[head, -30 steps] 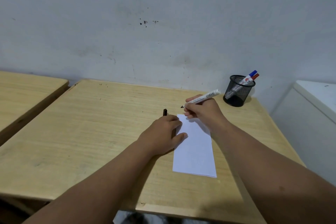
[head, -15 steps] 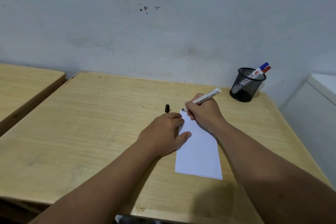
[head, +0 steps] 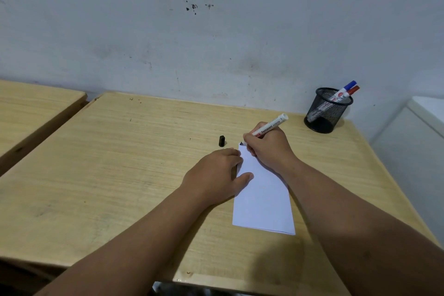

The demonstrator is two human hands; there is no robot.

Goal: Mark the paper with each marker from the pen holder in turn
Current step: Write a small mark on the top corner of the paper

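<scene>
Right hand point(head: 269, 146) closed on a white marker point(head: 270, 127), tip at the paper point(head: 264, 199)'s far left corner; left hand point(head: 216, 175) flat, fingers pinning the paper's left edge; black cap point(head: 221, 141) just beyond; pen holder point(head: 328, 110) at the worktop point(head: 120, 163)'s far right corner, bare wood leftward

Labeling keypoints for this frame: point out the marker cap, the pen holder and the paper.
marker cap point(head: 221, 141): head view, middle of the black cap standing on the desk.
pen holder point(head: 324, 113): head view, front of the black mesh wall.
paper point(head: 264, 202): head view, bare white middle of the sheet.
</scene>
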